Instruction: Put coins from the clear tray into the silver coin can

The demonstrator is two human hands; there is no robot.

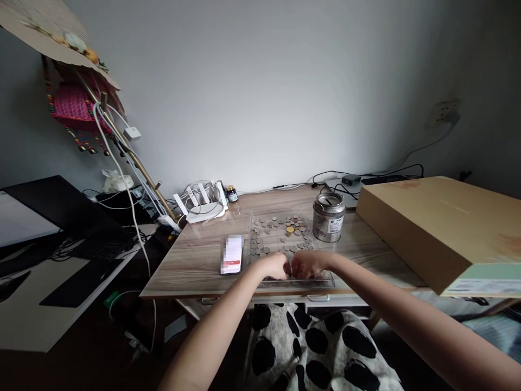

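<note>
Many coins (290,229) lie spread in a clear shallow tray (249,217) on the wooden desk, mostly silver with a few golden ones. Over the tray's near edge, my left hand (275,266) is closed, its fingertips pointing down and inward. My right hand (306,264) is curled right beside it, the fingers of both almost meeting. What the fingers pinch, if anything, is too small and hidden to name. Just right of the tray stands a metal tin (328,218) with a slotted lid and a wire handle. A lit phone (232,254) lies to the left.
A large tan box (439,222) takes up the desk's right side. At the back left are a white router (205,210) and a small dark jar (232,193). Cables (325,176) run along the wall. A laptop (69,217) sits on another table at left.
</note>
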